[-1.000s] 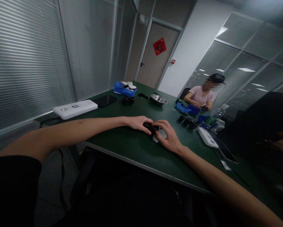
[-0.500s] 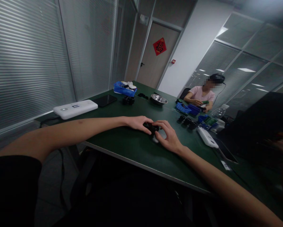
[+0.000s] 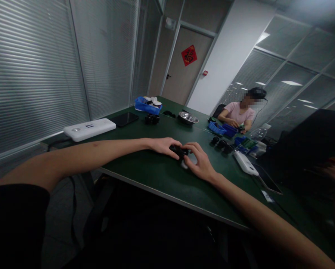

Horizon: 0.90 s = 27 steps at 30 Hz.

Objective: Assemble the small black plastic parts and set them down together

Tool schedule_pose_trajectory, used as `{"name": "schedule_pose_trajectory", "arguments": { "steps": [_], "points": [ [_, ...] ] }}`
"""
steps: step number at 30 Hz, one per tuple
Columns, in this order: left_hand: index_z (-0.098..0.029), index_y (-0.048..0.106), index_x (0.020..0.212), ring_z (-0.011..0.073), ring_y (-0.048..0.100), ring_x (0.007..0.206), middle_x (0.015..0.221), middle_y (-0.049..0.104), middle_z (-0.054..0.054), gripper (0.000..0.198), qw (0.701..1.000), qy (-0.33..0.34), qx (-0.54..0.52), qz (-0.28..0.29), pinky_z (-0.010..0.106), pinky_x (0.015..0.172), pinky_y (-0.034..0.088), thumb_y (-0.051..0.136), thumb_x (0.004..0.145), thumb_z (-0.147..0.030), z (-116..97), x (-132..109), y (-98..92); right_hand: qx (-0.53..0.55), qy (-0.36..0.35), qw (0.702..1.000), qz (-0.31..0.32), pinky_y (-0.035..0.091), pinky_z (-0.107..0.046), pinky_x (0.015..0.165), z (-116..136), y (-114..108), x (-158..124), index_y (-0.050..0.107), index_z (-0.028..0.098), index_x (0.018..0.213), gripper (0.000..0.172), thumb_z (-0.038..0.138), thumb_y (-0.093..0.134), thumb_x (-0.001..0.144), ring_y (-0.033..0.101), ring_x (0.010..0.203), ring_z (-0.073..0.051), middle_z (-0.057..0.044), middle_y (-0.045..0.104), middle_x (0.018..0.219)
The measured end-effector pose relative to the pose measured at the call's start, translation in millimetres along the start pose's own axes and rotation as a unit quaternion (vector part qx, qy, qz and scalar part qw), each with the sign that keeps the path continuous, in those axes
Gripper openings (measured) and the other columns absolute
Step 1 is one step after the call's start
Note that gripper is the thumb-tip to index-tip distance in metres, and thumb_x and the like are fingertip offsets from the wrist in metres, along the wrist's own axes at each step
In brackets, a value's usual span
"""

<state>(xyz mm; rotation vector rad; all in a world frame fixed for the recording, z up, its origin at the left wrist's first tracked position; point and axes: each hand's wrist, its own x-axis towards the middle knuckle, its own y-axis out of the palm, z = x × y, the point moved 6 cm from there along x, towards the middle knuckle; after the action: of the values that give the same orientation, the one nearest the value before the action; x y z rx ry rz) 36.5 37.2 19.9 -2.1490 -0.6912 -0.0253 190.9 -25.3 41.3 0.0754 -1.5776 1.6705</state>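
Both my hands meet around a small black part [image 3: 179, 151] just above the green table [image 3: 153, 168]. My left hand [image 3: 165, 146] grips its left side between thumb and fingers. On the other side, my right hand [image 3: 198, 160] pinches the part with curled fingers and thumb. The part's exact kind is too dark and too covered to tell. A pale, whitish patch [image 3: 185, 164] shows beneath the right hand; what it is I cannot make out.
Farther back are black parts [image 3: 152, 118], a metal bowl [image 3: 188, 118] and a blue bin [image 3: 147, 105]. A white power bank [image 3: 89, 129] and phone [image 3: 126, 119] lie left. More black parts [image 3: 221, 144] and another white device [image 3: 245, 163] are right. A co-worker [image 3: 240, 112] sits opposite.
My hands and the black part stay almost in place, with only slight finger movement. Across the table, the co-worker's hands have shifted, and the green item there looks smaller or turned.
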Motion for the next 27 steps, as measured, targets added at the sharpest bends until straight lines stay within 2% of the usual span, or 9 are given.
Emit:
{"name": "schedule_pose_trajectory", "arguments": {
  "steps": [6, 10, 19, 27],
  "points": [
    [-0.015, 0.065, 0.126, 0.0225, 0.064, 0.111, 0.119, 0.070, 0.008, 0.051, 0.999, 0.010, -0.031, -0.004, 0.029, 0.094, 0.046, 0.077, 0.084, -0.042, -3, 0, 0.2, -0.018, 0.008, 1.000, -0.008, 0.054, -0.051, 0.099, -3, 1, -1, 0.057, 0.029, 0.134, 0.035, 0.034, 0.060, 0.099, 0.058, 0.117, -0.030, -0.011, 0.058, 0.127],
    [-0.015, 0.065, 0.125, 0.0229, 0.064, 0.112, 0.120, 0.069, 0.009, 0.049, 0.999, 0.011, -0.044, 0.001, 0.032, 0.097, 0.046, 0.078, 0.083, -0.039, -5, -1, 0.7, -0.030, 0.017, 0.999, -0.004, 0.054, -0.051, 0.097, -5, 1, -2, 0.058, 0.031, 0.135, 0.036, 0.038, 0.060, 0.100, 0.059, 0.113, -0.030, -0.010, 0.058, 0.122],
    [-0.014, 0.066, 0.121, 0.0214, 0.064, 0.104, 0.113, 0.070, 0.008, 0.049, 1.000, 0.009, -0.009, -0.004, 0.029, 0.089, 0.046, 0.077, 0.084, -0.044, -3, 0, 0.2, 0.004, -0.016, 1.000, 0.005, 0.051, -0.053, 0.104, 7, 0, 0, 0.058, 0.030, 0.133, 0.032, 0.028, 0.054, 0.102, 0.058, 0.122, -0.030, -0.010, 0.061, 0.130],
    [-0.015, 0.064, 0.127, 0.0230, 0.064, 0.113, 0.122, 0.069, 0.009, 0.052, 1.000, 0.010, -0.025, -0.002, 0.030, 0.096, 0.046, 0.077, 0.084, -0.040, -2, -1, 1.4, -0.036, 0.019, 0.999, -0.011, 0.055, -0.051, 0.095, -5, 1, -1, 0.059, 0.029, 0.132, 0.034, 0.038, 0.062, 0.099, 0.059, 0.112, -0.030, -0.011, 0.060, 0.121]
  ]
}}
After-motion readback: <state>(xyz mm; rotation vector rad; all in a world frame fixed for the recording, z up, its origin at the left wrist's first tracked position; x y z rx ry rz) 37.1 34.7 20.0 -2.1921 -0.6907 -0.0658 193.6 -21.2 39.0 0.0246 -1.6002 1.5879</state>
